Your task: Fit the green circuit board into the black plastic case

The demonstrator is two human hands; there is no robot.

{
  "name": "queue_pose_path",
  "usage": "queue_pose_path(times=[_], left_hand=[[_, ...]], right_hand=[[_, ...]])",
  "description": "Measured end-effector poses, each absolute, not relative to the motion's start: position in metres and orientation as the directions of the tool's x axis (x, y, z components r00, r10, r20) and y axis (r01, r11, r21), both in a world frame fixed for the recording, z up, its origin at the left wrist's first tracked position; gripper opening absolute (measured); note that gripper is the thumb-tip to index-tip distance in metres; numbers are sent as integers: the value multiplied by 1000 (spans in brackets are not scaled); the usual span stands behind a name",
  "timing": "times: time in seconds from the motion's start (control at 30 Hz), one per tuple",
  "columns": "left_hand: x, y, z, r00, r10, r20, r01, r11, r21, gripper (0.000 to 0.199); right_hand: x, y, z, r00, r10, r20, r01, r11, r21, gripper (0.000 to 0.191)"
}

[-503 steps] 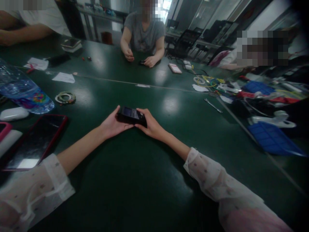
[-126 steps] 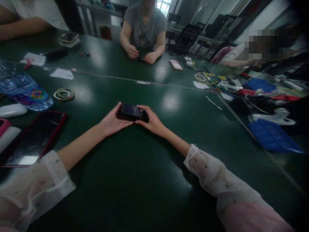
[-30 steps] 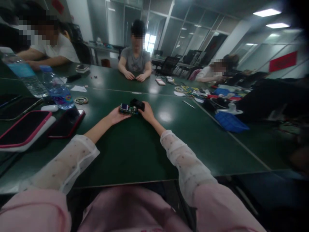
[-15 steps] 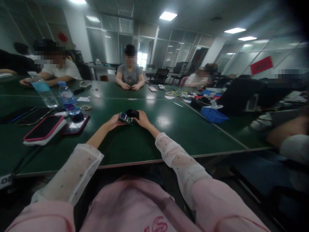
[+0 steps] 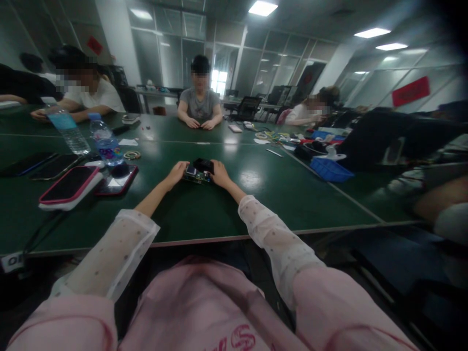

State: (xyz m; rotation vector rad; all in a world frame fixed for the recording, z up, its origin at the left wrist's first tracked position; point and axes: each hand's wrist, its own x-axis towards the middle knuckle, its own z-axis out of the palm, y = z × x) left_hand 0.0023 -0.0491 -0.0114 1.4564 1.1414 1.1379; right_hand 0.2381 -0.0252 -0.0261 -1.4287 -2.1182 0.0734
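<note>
- Two sheer dotted sleeves [image 5: 270, 239] came up from the bottom and over the table edge, so the hands were well out over the surface, probably to leave elbow room.
- Off to the left, a pink-rimmed phone [image 5: 69, 184] lay on a white slab [image 5: 71, 203], with a red-edged phone [image 5: 117, 181] just beside. Looked like stuff pushed aside to free up the middle.
- Left hand [image 5: 178, 173]: fingers closed around the left end of a green circuit board [image 5: 199, 177], small screen up, I'd guess so the wearer could see it.
- Right hand [image 5: 220, 174]: fingers wrapped on the right end of a black shell [image 5: 203, 165], right behind the board. Its thumb seemed to reach the board too. Couldn't tell if board and shell touched.
- Past that, a water bottle [image 5: 106, 141] stood near some bracelets [image 5: 132, 155]; a blue basket [image 5: 331, 169] and wrench [image 5: 274, 152] sat well off to the right.
- Dark green table [image 5: 204, 214], kinda shiny, light smears all over, seam running across.
- Across it, a person in grey [image 5: 200, 105] had both hands together; cables [image 5: 272, 135] lay tangled to the right.
- Way back: glass partitions [image 5: 190, 61] under ceiling lights [image 5: 263, 8].
</note>
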Motion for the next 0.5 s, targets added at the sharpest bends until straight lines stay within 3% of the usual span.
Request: queue_pose_path(times=[0.17, 0.33, 0.5], left_hand=[[2, -52, -10, 202, 971, 129, 132, -158, 979, 62], [-2, -54, -9, 394, 884, 252, 157, -335, 929, 92], [-10, -47, -13, 450, 851, 271, 136, -365, 921, 94]], right_hand=[[238, -24, -27, -263, 868, 421, 831, 425, -359, 58], [238, -24, -27, -257, 870, 420, 830, 421, -365, 58], [237, -25, -26, -249, 872, 421, 834, 414, -364, 58]])
